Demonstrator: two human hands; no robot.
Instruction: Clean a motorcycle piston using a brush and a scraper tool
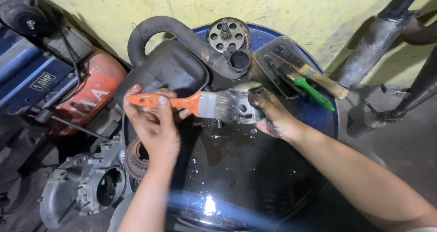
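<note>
Head view: left hand (154, 122) grips orange brush (200, 104); bristles touch metal part (246, 105) held in right hand (273, 118), above blue drum (325, 118).

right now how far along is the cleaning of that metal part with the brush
Mid-clean, by the look of it. In hand: the left hand works an orange-handled brush against a small metal part held by the right hand. The blue drum top is already wet and the part shines in places. Left: grime shows on the part; a round holed part waits behind.
</note>
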